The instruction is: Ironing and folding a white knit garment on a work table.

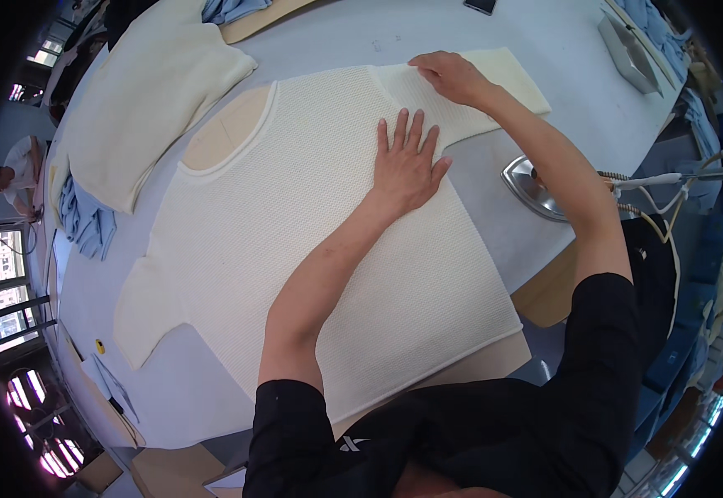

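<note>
A cream knitted sweater (pixel 320 207) lies spread on the table, its neckline to the upper left and its hem toward me. Through the neck opening shows a tan board (pixel 227 131), which also sticks out below the hem. My left hand (pixel 409 173) rests flat on the sweater near the far shoulder, fingers spread. At the upper edge of the far sleeve, by the shoulder seam, my right hand (pixel 454 77) has its fingers bent and pressed together on the knit. The thumb side of that hand is partly hidden.
An iron (pixel 532 189) with hoses stands right of the sweater, under my right forearm. More cream knitwear (pixel 141 100) is heaped at the upper left, with blue cloth (pixel 87 217) beside it. A metal tray (pixel 630 54) and a phone (pixel 480 5) lie at the far side. Another person (pixel 19 176) is at the left.
</note>
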`<action>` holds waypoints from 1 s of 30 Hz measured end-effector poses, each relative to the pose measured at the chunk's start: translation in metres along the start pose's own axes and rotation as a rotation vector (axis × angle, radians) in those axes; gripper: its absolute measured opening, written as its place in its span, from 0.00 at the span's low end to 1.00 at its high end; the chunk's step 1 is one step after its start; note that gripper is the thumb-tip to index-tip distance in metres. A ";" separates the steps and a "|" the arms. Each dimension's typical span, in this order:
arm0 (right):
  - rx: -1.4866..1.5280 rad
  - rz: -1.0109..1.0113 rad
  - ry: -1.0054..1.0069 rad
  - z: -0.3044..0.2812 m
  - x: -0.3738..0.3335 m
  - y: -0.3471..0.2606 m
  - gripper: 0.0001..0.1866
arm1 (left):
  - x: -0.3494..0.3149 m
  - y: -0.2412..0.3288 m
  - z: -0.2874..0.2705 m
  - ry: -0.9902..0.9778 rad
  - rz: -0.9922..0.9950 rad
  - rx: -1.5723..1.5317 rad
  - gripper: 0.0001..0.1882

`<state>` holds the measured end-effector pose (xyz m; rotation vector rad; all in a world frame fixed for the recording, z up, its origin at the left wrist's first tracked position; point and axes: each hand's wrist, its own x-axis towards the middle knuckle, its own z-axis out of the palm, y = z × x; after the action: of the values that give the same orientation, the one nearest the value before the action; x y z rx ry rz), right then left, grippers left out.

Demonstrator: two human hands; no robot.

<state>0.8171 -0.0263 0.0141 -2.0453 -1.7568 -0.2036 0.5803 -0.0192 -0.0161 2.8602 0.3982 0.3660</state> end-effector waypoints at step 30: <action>-0.048 -0.525 -0.334 0.216 0.117 -0.502 0.36 | -0.553 -0.258 -0.233 0.901 -1.489 0.256 0.35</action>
<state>0.3166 0.2196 -0.0199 -1.6770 -2.4980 -0.0595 -0.0603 0.1044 0.0194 1.5697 2.4715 1.1829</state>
